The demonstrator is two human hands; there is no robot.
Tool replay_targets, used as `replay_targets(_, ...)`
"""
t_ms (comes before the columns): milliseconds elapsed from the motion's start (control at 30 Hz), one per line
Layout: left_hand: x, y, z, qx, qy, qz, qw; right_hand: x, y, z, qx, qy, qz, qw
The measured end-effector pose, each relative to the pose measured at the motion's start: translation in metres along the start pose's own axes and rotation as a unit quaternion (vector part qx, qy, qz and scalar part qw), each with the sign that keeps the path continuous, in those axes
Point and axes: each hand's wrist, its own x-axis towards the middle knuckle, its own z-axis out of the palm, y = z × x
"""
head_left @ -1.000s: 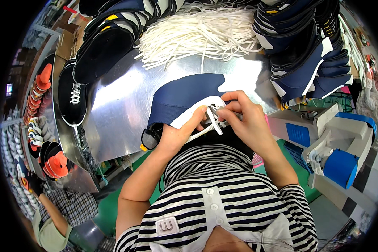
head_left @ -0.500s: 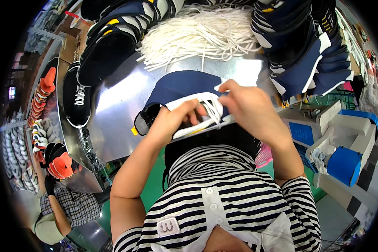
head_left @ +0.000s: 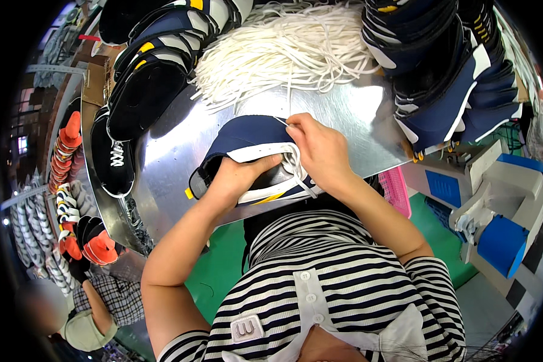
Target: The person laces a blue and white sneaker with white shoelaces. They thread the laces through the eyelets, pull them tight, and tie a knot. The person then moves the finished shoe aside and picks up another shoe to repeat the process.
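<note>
A navy and white shoe upper (head_left: pixel 250 131) with a yellow heel tab lies tilted over the table's near edge. My left hand (head_left: pixel 232 180) holds it; the thumb rests along the white edge and the other fingers are hidden inside the opening. A white shoelace (head_left: pixel 293 167) is looped through the front of the upper, with one loose end hanging at its near side. My right hand (head_left: pixel 323 151) is closed at the upper's far right side, thumb and forefinger pinching a thin white stretch of lace.
Across the metal table (head_left: pixel 359 142) lies a heap of white laces (head_left: pixel 283 54). Stacked shoe uppers (head_left: pixel 434 114) stand right, more uppers (head_left: pixel 151 90) left, beside a laced black upper (head_left: pixel 114 160). A grey and blue machine (head_left: pixel 495 223) stands right; another person (head_left: pixel 96 314) sits lower left.
My right hand has shifted left and turned, now pinching lace at the upper's far side. My left thumb now lies flatter along the white edge. The view has shifted slightly.
</note>
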Motion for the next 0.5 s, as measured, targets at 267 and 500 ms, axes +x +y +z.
replay_targets(267, -0.115, 0.034, -0.077, -0.645, -0.234, 0.213, 0.695, 0.003, 0.004, 0.005, -0.081, 0.029, 0.012, 0.996)
replay_targets(500, -0.064, -0.024, -0.009, 0.412, 0.129, 0.489, 0.758, 0.007, -0.006, 0.009, -0.053, 0.018, 0.035, 0.998)
